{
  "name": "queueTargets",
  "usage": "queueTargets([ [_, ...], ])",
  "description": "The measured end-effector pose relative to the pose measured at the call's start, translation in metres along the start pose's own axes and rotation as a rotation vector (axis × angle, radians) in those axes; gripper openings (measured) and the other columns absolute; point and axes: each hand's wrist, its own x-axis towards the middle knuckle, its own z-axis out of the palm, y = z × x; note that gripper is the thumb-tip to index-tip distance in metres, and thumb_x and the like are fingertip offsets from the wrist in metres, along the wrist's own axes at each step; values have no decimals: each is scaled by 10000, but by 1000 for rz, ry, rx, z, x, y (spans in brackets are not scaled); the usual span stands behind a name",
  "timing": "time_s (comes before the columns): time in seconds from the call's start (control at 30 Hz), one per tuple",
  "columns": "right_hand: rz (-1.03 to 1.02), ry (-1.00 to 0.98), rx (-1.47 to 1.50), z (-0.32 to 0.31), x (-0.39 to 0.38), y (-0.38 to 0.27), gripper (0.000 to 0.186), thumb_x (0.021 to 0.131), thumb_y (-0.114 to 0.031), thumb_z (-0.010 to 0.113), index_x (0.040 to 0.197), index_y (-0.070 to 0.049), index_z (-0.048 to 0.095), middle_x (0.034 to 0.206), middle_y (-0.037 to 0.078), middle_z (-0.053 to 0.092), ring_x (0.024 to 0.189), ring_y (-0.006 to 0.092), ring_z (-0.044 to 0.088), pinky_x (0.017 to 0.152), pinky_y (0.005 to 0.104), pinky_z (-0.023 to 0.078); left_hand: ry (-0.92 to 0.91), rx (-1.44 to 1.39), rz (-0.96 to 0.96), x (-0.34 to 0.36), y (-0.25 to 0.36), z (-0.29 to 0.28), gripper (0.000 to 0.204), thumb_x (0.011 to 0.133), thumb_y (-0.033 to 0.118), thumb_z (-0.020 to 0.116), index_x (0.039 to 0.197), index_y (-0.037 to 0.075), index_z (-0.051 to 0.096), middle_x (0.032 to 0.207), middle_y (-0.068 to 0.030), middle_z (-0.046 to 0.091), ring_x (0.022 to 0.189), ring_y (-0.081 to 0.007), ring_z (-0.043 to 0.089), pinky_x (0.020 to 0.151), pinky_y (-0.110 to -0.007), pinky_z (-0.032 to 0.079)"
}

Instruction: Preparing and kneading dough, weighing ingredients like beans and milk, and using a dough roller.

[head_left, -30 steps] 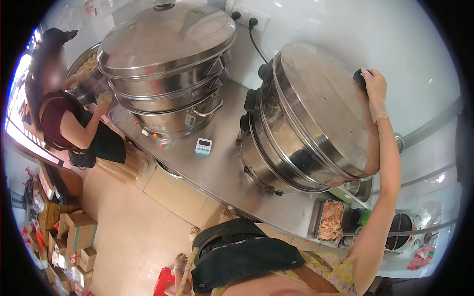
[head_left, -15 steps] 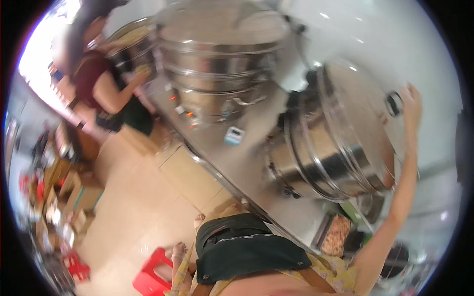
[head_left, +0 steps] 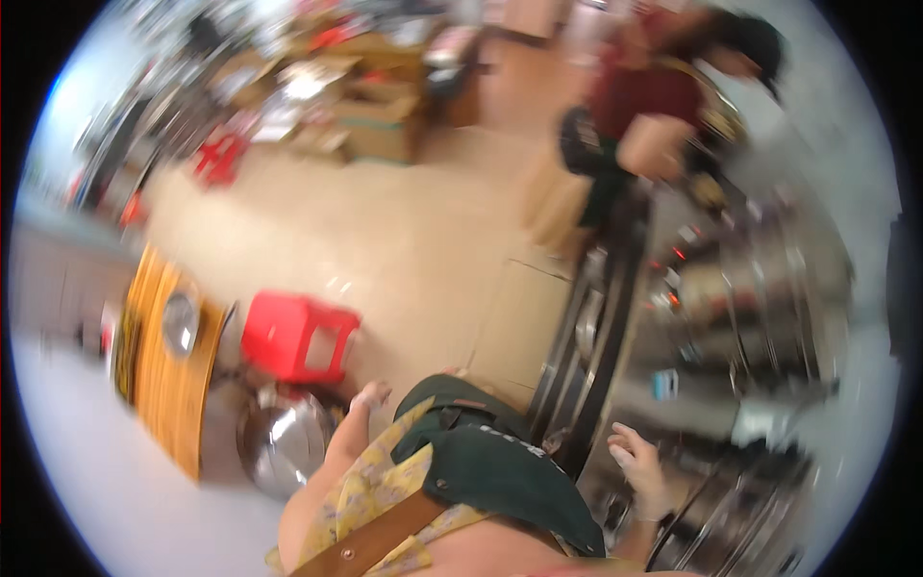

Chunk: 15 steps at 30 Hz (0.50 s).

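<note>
Blurred overhead view of a kitchen. A person in a dark green apron [head_left: 505, 481] is standing beside a long metal counter [head_left: 635, 409]. The left hand [head_left: 370, 396] is hanging out on the side away from the counter, its fingers loosely parted and grasping nothing visible. It is nearest to a red plastic stool [head_left: 293, 337], apart from it; a large shiny steel bowl [head_left: 284, 438] is sitting beside the stool. The right hand [head_left: 637, 466] is hovering by the counter's front edge, fingers partly extended and released, with no object showing in them. Both arms are spreading away from the body, perhaps for balance. Close to the right hand, a large metal steamer [head_left: 740, 510] is standing near the counter's near end; whether the hand is touching it, the blur is hiding. A small white-and-blue timer [head_left: 665, 385] is resting back from the front edge, probably so it can be read from there. Beyond it, another tiered steamer [head_left: 716, 298] is occupying the counter, with lit red lamps facing the front edge, likely for easy checking. Past that, a co-worker [head_left: 654, 106] is leaning toward the counter's far end.
</note>
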Motion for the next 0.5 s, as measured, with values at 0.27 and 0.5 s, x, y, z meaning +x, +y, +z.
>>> queueTargets([
  [0.27, 25, -360, -258, 128, 192, 71, 312, 865, -143, 604, 1136, 11, 620, 1016, 154, 679, 962, 207, 636, 862, 324, 479, 435, -801, -764, -55, -27, 46, 464, 837, 200, 535, 1258, 3, 547, 1028, -185, 667, 736, -244, 662, 714, -355, 522],
  [0.5, -194, -473, -580, 142, 327, 62, 244, 873, -202, 569, 970, 4, 654, 838, 134, 676, 746, 207, 642, 652, 339, 497, 686, -1992, -1321, -35, 13, 10, 284, 876, 203, 557, 1132, 89, 604, 936, -96, 623, 711, -217, 620, 652, -366, 512],
])
